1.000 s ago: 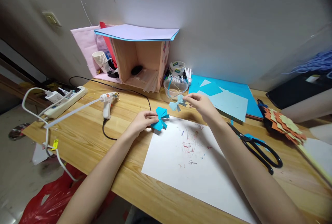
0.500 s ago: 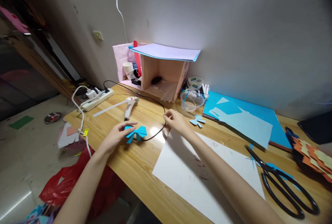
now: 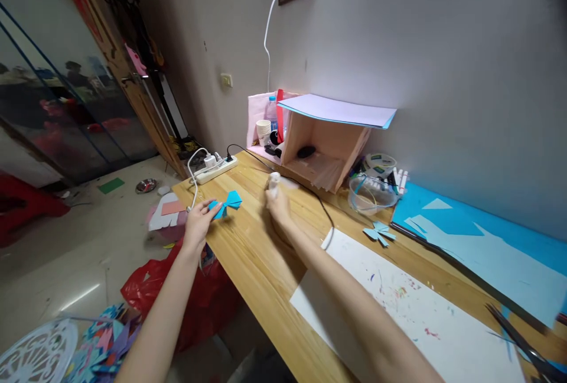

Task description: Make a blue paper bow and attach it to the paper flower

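Note:
My left hand (image 3: 200, 220) pinches a blue paper bow (image 3: 232, 200) by its left side, just over the table's front-left edge. Wrapped round a white glue gun (image 3: 274, 179), my right hand (image 3: 278, 205) is a little blurred by motion above the table. A black cord (image 3: 328, 217) curves over the wood behind my right hand. On the table farther right lies a second, paler blue paper bow (image 3: 379, 233).
A white power strip (image 3: 216, 170) sits at the left corner. Behind stand a cardboard box (image 3: 325, 161) and a clear plastic tub (image 3: 372, 194). White paper (image 3: 398, 300), blue sheets (image 3: 456, 223) and black scissors (image 3: 527, 347) lie to the right. A red bag (image 3: 150, 279) hangs below the edge.
My right hand has taken hold of the glue gun and lifted it from the table. The bow in my left hand has moved toward the table's left edge. The view has swung left.

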### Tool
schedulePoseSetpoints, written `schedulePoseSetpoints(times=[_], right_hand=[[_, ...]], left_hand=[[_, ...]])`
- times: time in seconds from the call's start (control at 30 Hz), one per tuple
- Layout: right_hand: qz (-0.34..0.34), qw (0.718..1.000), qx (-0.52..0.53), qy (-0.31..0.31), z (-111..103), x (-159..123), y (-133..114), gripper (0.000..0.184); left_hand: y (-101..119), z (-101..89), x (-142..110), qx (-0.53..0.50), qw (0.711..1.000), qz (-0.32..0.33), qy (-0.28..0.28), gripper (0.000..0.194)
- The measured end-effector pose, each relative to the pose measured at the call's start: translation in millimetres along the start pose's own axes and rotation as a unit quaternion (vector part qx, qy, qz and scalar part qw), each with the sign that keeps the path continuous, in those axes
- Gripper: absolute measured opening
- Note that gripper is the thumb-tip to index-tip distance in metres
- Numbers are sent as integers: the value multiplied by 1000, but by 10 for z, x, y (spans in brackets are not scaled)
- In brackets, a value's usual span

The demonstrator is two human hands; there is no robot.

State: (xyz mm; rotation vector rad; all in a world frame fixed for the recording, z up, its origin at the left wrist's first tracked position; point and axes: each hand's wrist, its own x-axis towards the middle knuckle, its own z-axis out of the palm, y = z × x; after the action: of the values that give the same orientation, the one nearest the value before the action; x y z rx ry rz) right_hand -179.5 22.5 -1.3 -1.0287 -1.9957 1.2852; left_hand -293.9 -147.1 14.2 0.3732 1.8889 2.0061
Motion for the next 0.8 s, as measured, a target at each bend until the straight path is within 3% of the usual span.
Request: schedulePoseSetpoints(times=[0.13,0.17,0.27,0.37,0.5,0.8], right_hand=[[-57,996,63,-9,-623,-351,214,28],[-98,990,100,-5,-762,-471,267,29],[-140,983,111,-31,-1027,-824,411,30],[-144,984,79,-68,-1067,-1051,509,31],[-124,986,62,-92,-1004,-1123,559,29],[-89,988,73,-104,-953,-1116,693,22]], left_hand=[[-26,305,-22,-17,1000,-2,-10,55],[-47,394,-37,-22,1000,-2,-17,55],[-132,660,-104,-37,998,-3,-45,54],[-220,876,-191,-49,996,-6,-68,51],[-313,1046,-289,-54,995,-12,-82,49],[-429,1094,-331,-55,992,20,-111,47]])
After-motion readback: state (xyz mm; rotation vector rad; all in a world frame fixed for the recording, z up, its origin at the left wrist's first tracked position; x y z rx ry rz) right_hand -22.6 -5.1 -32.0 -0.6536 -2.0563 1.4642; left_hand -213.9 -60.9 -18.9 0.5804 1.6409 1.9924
